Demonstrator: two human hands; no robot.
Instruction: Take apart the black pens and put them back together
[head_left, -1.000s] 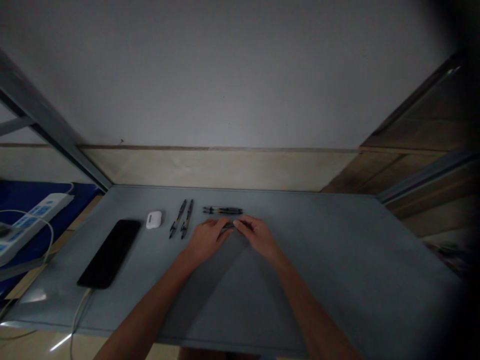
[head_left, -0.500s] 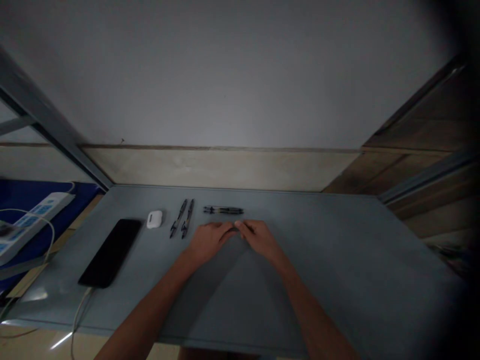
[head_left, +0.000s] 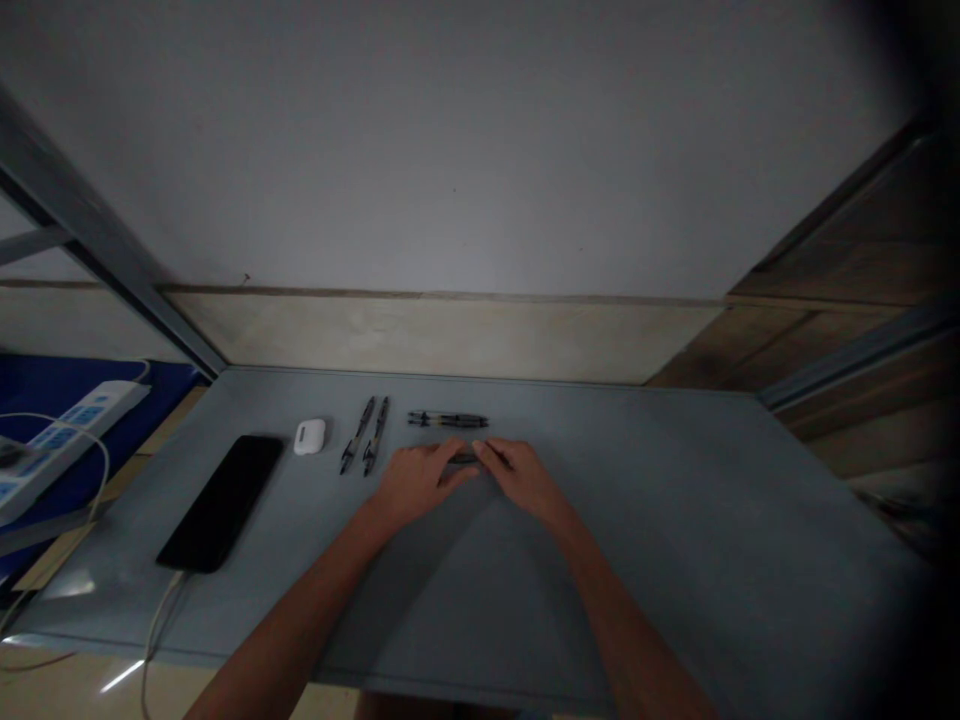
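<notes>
My left hand (head_left: pixel 418 482) and my right hand (head_left: pixel 525 480) meet at the middle of a grey table (head_left: pixel 637 520), their fingers closed on the two ends of a dark pen (head_left: pixel 465 458). Much of that pen is hidden by my fingers. Just beyond my fingertips, a pair of dark pens (head_left: pixel 448 420) lies side by side, crosswise. Left of them, two more dark pens (head_left: pixel 367 436) lie side by side, pointing away from me. A white earbud case (head_left: pixel 310 437) sits further left, and a black phone (head_left: pixel 220 503) lies face down or dark beyond it.
A white power strip (head_left: pixel 67 440) with blue switches rests on a blue surface left of the table. A pale cable (head_left: pixel 160 620) runs from the phone over the table's front edge. A wall rises behind the table's back edge, with a metal frame bar (head_left: pixel 97 220) at upper left.
The pen between my hands has gone from slightly tilted to nearly level. My fingertips have shifted a little around it. The other objects stay in place.
</notes>
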